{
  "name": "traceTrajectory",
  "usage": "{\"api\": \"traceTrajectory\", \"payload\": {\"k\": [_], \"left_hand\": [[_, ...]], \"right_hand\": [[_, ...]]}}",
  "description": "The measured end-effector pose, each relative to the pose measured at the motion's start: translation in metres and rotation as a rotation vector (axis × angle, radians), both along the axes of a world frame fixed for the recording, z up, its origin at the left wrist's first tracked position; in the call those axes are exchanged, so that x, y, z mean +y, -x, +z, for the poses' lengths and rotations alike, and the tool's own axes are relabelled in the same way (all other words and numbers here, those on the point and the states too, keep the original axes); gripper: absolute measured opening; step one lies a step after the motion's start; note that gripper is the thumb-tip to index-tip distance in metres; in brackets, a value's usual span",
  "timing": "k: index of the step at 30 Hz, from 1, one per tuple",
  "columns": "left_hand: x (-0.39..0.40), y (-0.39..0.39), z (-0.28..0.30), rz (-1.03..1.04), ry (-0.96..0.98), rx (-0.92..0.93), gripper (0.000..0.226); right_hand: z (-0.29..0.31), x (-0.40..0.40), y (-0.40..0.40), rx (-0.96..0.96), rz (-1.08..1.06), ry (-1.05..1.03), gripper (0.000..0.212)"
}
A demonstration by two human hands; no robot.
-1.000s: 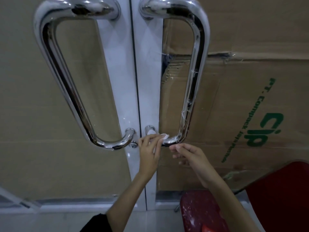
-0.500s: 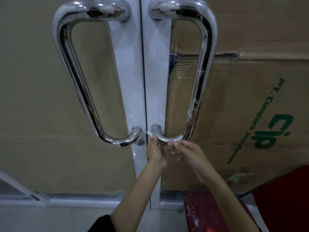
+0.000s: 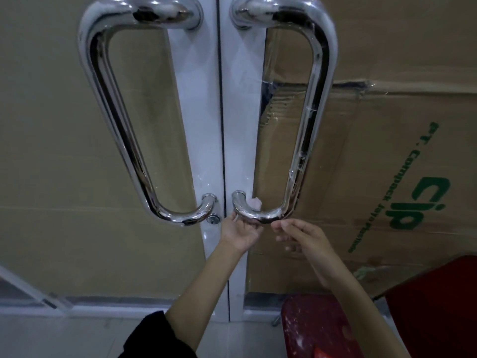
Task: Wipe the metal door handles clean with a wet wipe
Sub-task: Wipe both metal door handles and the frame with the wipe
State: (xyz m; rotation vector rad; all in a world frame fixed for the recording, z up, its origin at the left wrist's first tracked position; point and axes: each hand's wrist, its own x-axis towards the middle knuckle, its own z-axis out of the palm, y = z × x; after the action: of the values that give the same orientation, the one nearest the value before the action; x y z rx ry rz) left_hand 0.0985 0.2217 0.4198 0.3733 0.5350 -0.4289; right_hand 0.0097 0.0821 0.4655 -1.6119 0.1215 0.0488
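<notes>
Hands work low on the right door handle point(image 3: 307, 120), which we take as our landmark: a polished metal loop fixed to the white door frame point(image 3: 204, 120) beside the centre seam. Our left hand point(image 3: 238, 233) reaches up from below and curls around the handle's bottom bend, fingers wrapped over the tube, pressing the wet wipe point(image 3: 254, 203) against it; a small white wad of the wipe shows just above the bend, inside the loop. Our right hand point(image 3: 302, 239) hovers just right of and below that same bend, fingers loosely gathered toward the thumb, not touching the metal; we cannot tell whether it pinches anything. To the left of the landmark, across the seam, the left door handle point(image 3: 113, 120) mirrors it, with a small keyhole point(image 3: 213, 219) by its lower mount. Behind the landmark, cardboard point(image 3: 387, 151) with green lettering shows through the glass, and a red chair point(image 3: 320, 329) stands below right.
</notes>
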Motion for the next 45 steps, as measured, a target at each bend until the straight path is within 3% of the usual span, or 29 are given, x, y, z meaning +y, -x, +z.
{"api": "traceTrajectory", "payload": {"k": [5,8,11,13,16,20,23,25,32,37,42,45], "left_hand": [[-0.018,0.033,-0.005,0.191,-0.054,-0.082,0.037],[-0.029,0.037,-0.011,0.39,-0.421,-0.215,0.035],[-0.027,0.032,-0.019,0.469,-0.907,-0.498,0.034],[-0.021,0.024,-0.024,0.435,-1.128,-0.777,0.035],[-0.011,0.022,-0.028,0.289,-1.444,-1.053,0.031],[0.016,0.029,-0.036,0.12,-1.687,-1.421,0.036],[0.036,-0.004,-0.011,-0.052,-1.845,-1.517,0.028],[0.033,-0.021,0.009,-0.112,-1.922,-1.52,0.036],[0.031,-0.007,-0.011,-0.124,-1.799,-1.632,0.041],[0.009,-0.004,-0.015,0.111,-1.795,-1.406,0.026],[0.013,0.003,-0.036,0.26,-1.687,-1.542,0.026],[0.019,-0.001,-0.028,0.314,-1.624,-1.344,0.021]], "right_hand": [[-0.005,-0.008,0.003,0.003,-0.025,0.005,0.019],[-0.007,-0.011,0.004,0.007,-0.037,0.005,0.019],[-0.005,-0.01,0.002,0.005,-0.032,0.005,0.019],[-0.003,-0.007,0.0,-0.004,-0.024,0.007,0.02],[-0.002,0.001,-0.001,0.001,-0.001,0.024,0.02],[-0.004,0.007,0.0,0.014,0.03,0.04,0.02],[-0.002,0.005,0.001,0.014,0.008,0.032,0.019],[-0.001,0.002,0.002,0.003,-0.008,0.033,0.019],[-0.004,-0.017,0.01,0.006,-0.048,0.049,0.021],[-0.005,-0.027,0.014,0.006,-0.096,0.028,0.02],[-0.008,-0.023,0.012,0.018,-0.067,0.043,0.02],[-0.006,-0.018,0.011,0.012,-0.043,0.037,0.021]]}}
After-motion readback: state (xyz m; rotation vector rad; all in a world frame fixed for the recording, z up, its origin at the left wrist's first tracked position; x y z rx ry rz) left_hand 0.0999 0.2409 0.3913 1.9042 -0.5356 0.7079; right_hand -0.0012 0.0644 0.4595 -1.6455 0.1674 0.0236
